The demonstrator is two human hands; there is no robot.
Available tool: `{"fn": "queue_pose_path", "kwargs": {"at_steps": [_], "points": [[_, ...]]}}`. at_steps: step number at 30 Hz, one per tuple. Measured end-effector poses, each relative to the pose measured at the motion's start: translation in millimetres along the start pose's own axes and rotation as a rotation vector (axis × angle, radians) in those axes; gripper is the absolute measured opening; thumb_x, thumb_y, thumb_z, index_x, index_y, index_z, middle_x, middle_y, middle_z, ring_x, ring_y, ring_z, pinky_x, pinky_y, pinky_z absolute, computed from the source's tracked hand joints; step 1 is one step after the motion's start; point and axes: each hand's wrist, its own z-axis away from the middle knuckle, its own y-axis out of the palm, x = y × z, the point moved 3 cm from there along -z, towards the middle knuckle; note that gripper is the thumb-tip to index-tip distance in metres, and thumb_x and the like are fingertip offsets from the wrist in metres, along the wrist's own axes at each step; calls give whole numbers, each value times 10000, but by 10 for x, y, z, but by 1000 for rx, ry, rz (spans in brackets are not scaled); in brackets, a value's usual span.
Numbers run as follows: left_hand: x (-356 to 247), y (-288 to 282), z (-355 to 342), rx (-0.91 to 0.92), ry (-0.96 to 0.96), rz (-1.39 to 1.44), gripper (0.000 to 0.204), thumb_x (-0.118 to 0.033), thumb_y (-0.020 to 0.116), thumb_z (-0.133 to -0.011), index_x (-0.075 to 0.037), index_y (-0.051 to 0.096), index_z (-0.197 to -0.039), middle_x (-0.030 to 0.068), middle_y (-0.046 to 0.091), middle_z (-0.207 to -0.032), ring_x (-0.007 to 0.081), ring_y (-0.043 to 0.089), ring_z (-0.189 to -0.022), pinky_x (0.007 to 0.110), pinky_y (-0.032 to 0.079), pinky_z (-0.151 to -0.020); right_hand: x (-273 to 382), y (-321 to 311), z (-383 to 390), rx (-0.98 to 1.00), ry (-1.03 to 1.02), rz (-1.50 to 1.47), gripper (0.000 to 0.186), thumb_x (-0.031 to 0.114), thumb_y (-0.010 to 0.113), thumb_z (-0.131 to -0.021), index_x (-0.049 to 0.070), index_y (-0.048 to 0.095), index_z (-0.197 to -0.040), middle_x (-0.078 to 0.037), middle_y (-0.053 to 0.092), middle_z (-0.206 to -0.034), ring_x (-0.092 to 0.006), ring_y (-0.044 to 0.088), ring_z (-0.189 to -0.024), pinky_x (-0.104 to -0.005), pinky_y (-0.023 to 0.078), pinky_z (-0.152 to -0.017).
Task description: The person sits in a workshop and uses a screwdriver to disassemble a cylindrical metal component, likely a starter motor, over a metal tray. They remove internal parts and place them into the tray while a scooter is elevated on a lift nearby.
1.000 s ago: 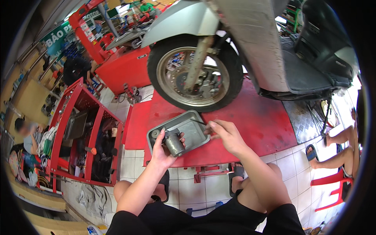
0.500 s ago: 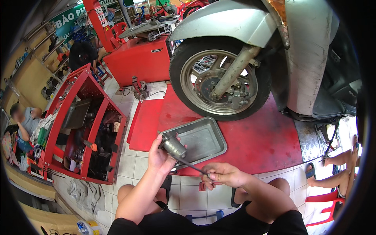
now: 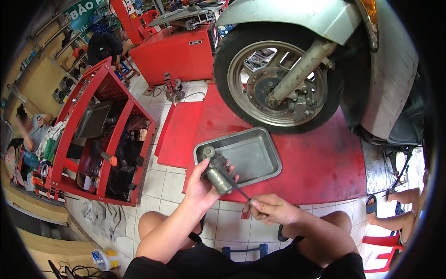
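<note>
A grey metal starter motor (image 3: 219, 179), a cylinder with a wider housing at its far end, rests in my left hand (image 3: 199, 189), fingers wrapped round it. It is tilted, the plain end toward me, over the near left edge of a metal tray (image 3: 274, 179). My right hand (image 3: 275, 210) is closed on a screwdriver (image 3: 242, 193), of which only the thin dark shaft shows; the handle is hidden in the fingers. The shaft runs up to the motor's near end. Whether its tip touches there I cannot tell.
The tray sits on a red lift platform (image 3: 316, 172) below a scooter's front wheel (image 3: 232, 88). A red tool cart (image 3: 107, 162) stands left. A blue stool (image 3: 246, 251) shows below me. Another person's bare legs (image 3: 402, 218) and a red chair (image 3: 383, 246) are at right.
The motor in my left hand has turned, so its housing end shows more, and it has moved slightly right and down in view. The right hand stays closed on the screwdriver; the whole view has shifted.
</note>
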Motion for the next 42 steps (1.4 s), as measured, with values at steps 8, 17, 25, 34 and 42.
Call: {"fn": "queue_pose_path", "kwargs": {"at_steps": [8, 17, 25, 34, 42], "points": [[-37, -62, -28, -9, 42, 19, 441, -334, 609, -915, -34, 513, -1224, 133, 591, -1124, 282, 607, -1011, 515, 489, -955, -93, 40, -13, 20, 21, -21, 473, 374, 339, -1073, -46, 544, -1152, 37, 330, -650, -54, 295, -502, -230, 287, -448], [-34, -69, -35, -34, 39, 23, 426, -314, 618, -914, -34, 517, -1220, 128, 593, -1125, 277, 612, -995, 500, 496, -943, -109, 18, -55, -76, -8, -36, 457, 350, 340, -1075, -57, 545, -1113, 37, 329, -649, -49, 297, -502, -227, 284, -432], [-17, -130, -53, -42, 18, -7, 388, -298, 634, -907, -48, 534, -1186, 117, 615, -1079, 271, 618, -986, 489, 501, -926, -103, 54, -52, -74, 26, 3, 419, 329, 355, -1073, -45, 543, -1079, 48, 323, -650, -48, 280, -496, -222, 266, -426], [67, -162, -115, -43, 25, 16, 359, -290, 642, -896, -45, 554, -1142, 115, 619, -1057, 261, 618, -967, 487, 510, -905, -336, 50, -108, 96, 188, -643, 298, 294, 383, -1062, 35, 513, -994, 47, 332, -656, -58, 257, -485, -235, 221, -424], [9, -264, -199, -337, 263, -156, 250, -217, 674, -876, -24, 608, -1021, 114, 638, -917, 247, 648, -821, 439, 559, -762, -87, 148, -212, -623, -210, 816, 316, 223, 426, -1023, -7, 565, -856, -156, 588, -658, -280, 596, -577, -418, 472, -591]]}}
